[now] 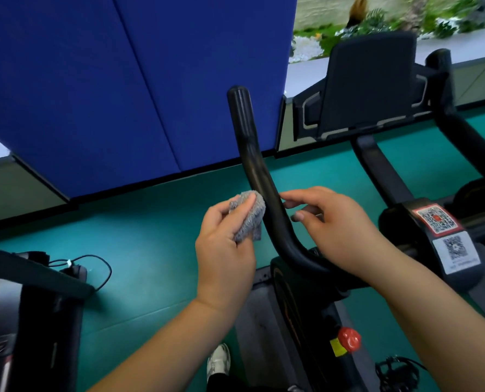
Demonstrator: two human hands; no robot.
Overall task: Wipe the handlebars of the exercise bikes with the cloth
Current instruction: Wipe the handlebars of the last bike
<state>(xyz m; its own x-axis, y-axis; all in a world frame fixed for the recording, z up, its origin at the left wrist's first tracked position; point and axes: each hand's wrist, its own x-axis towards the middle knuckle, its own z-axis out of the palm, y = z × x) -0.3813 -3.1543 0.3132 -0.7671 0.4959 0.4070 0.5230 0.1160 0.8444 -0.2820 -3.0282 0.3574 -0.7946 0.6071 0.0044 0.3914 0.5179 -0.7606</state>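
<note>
The left hand (224, 247) pinches the crumpled grey terry cloth (248, 215), pressed against the curved black rubber handlebar (259, 179) at its 9 o'clock side. The bar runs toward 12. The right hand (334, 224), fingers loosely spread, hovers at 3 o'clock.
</note>
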